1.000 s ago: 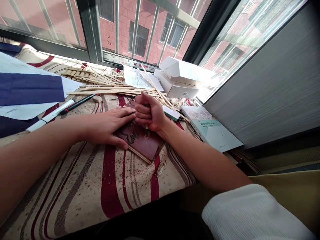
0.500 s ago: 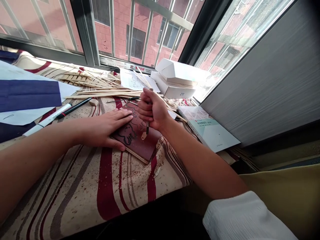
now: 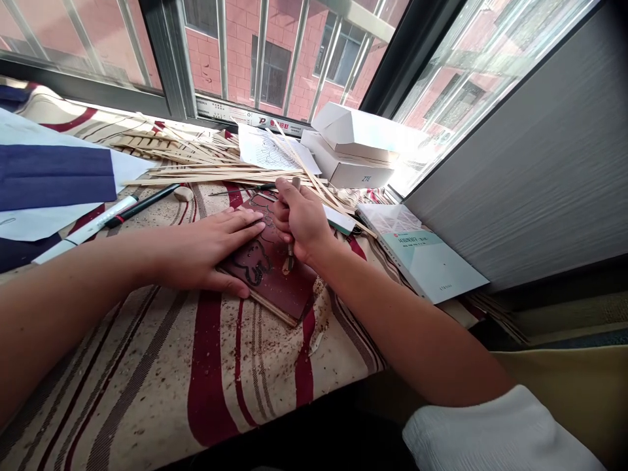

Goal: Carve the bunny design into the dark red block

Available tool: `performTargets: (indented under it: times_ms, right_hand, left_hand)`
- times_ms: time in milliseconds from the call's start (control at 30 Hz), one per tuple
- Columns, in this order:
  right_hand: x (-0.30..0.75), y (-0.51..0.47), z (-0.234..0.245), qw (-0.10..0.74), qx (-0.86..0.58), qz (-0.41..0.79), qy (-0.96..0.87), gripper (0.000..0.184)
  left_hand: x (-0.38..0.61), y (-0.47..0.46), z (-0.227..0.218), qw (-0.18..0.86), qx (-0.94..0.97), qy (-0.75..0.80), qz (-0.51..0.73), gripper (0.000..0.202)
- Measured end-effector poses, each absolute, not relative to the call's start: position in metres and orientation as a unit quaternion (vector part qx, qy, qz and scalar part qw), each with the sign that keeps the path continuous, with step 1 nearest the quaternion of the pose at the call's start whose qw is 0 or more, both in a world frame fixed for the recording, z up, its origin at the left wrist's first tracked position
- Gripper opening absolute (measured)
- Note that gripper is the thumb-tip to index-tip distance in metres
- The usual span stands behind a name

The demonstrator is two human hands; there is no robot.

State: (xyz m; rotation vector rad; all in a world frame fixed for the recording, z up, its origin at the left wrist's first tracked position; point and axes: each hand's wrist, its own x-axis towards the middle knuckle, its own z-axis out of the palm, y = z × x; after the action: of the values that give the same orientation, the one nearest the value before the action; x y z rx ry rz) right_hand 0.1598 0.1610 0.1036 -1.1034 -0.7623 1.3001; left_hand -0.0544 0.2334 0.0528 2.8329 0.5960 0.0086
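A reddish-brown board (image 3: 282,296) with black-lined figures cut into its face lies tilted on the striped cloth. My left hand (image 3: 209,250) rests flat on its left side, fingers stretched out and the thumb along the near edge. In a fist, my right hand (image 3: 305,222) grips a carving chisel (image 3: 290,251) upright, the handle's top showing above the thumb. The chisel's tip is down at the board, beside a small pale patch of bared wood. My right hand hides part of the board's far right side.
Wood crumbs litter the striped cloth (image 3: 167,366). Behind the board lie thin wooden strips (image 3: 196,175), a drawing on paper (image 3: 275,156) and a white box (image 3: 353,163). A book (image 3: 432,255) is at right; a marker (image 3: 88,229) and a black pen (image 3: 142,206) are at left.
The chisel's tip has shifted slightly, and the pale patch beside it is now partly covered. My left hand stays on the board. The whole view has shifted a little.
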Motion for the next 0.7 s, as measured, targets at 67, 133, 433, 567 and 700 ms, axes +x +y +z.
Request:
performTargets:
  times_ms: [67, 133, 433, 567, 700]
  right_hand:
    - [0.158, 0.162, 0.102, 0.605, -0.492, 0.538, -0.32, 0.058]
    - [0.158, 0.164, 0.099, 0.609, -0.5, 0.527, -0.317, 0.058]
    - [0.163, 0.172, 0.082, 0.651, -0.502, 0.49, -0.289, 0.062]
    - [0.162, 0.166, 0.086, 0.672, -0.496, 0.483, -0.261, 0.054]
    - [0.161, 0.161, 0.093, 0.682, -0.487, 0.499, -0.221, 0.047]
  left_hand:
    - [-0.053, 0.232, 0.054, 0.122, 0.97, 0.21, -0.004, 0.139]
    - [-0.052, 0.231, 0.055, 0.123, 0.968, 0.216, -0.01, 0.143]
    - [-0.047, 0.232, 0.051, 0.106, 0.972, 0.208, 0.001, 0.136]
    - [-0.046, 0.231, 0.056, 0.113, 0.971, 0.211, -0.007, 0.138]
    - [-0.047, 0.231, 0.057, 0.115, 0.968, 0.224, -0.008, 0.137]
